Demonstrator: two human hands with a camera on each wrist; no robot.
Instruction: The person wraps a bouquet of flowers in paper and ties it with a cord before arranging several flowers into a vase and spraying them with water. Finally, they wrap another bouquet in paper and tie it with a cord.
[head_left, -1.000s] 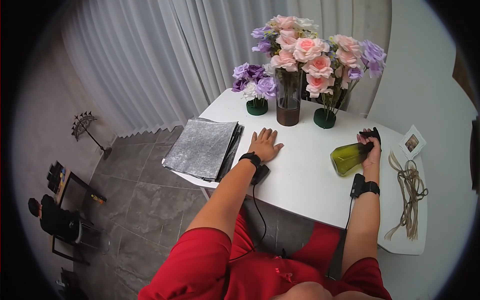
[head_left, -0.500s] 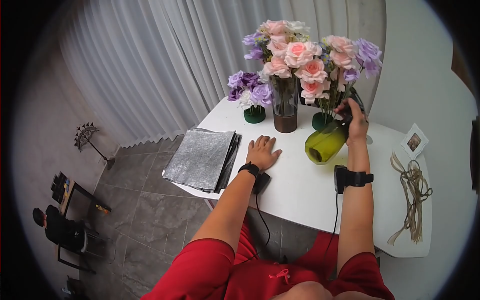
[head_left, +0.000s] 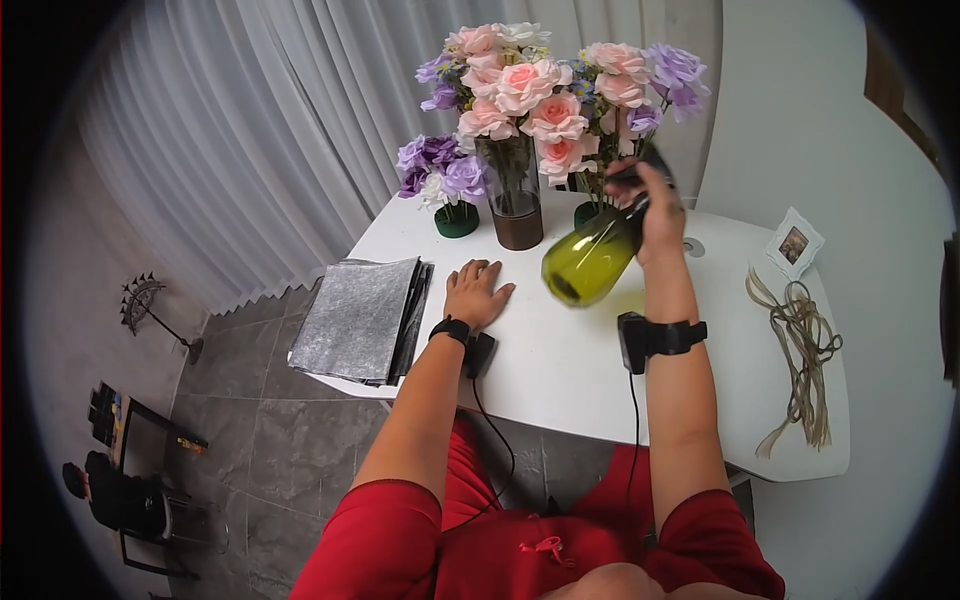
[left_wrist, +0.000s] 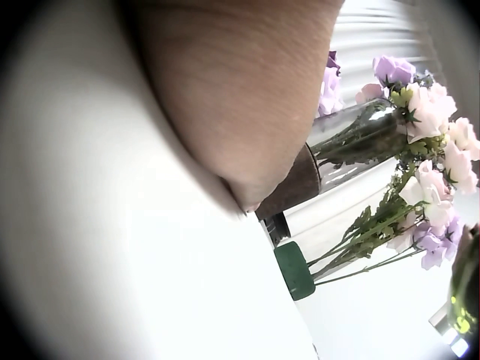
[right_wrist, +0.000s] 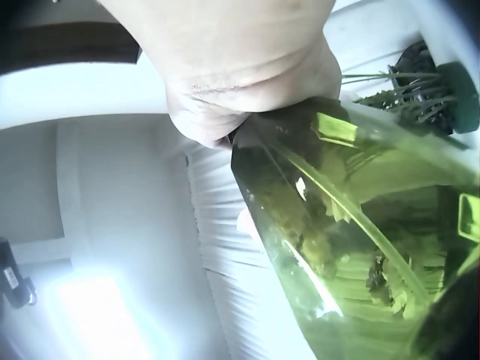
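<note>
The right hand (head_left: 655,215) grips the dark neck of a green glass bottle-shaped vessel (head_left: 590,262), held tilted above the white table (head_left: 560,370) with its wide base toward the lower left. In the right wrist view the green vessel (right_wrist: 352,225) fills much of the picture below the hand (right_wrist: 240,67). Flat on the table beside the grey sheets (head_left: 360,315), the left hand (head_left: 476,295) rests with fingers spread. The left wrist view shows part of this hand (left_wrist: 240,90) close up.
Behind the hands stand a glass vase of pink roses (head_left: 516,185), purple flowers in a green base (head_left: 456,220) and another flower arrangement (head_left: 620,85). At the right lie a framed picture (head_left: 795,244) and tan cords (head_left: 800,365). A seated person (head_left: 120,495) is far left.
The right hand has lifted the green vessel off the table and carried it left, toward the flowers. The left hand stays resting on the table while the head view has shifted.
</note>
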